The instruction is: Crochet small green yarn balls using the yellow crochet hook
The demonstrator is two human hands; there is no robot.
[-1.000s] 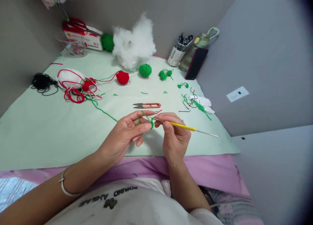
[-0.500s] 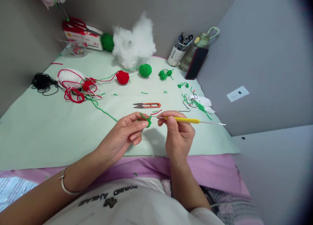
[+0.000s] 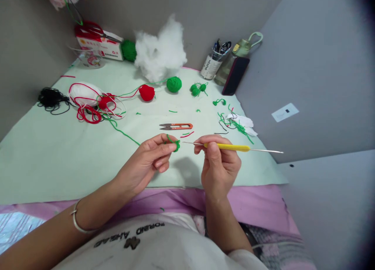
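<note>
Head view: left hand just below and left of frame centre, fingers pinching small green crochet piece, green yarn over forefinger. Right hand, right of centre, fingers closed around yellow-handled crochet hook; hook tip just beside piece, apart. Orange thread snips near frame centre on table. Red yarn ball, upper middle.

Green crochet piece is tiny and kinda curled, yellow-handled crochet hook nearly level, tip just beside it.
</note>
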